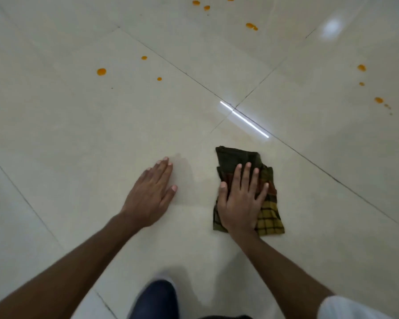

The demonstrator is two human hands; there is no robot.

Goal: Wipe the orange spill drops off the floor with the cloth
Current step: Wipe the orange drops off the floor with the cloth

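Plaid cloth (268, 217) flat on tiled floor (78, 139), pinned under spread right hand (240, 203); left hand (150, 194) flat, open beside it; orange drops (101, 71) well beyond, unwiped

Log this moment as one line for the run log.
right hand: flat on cloth | left hand: flat on floor | orange drops: unwiped, beyond cloth

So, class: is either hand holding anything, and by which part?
Neither grips anything. The right hand presses flat on the cloth's middle; the left hand rests on bare floor.
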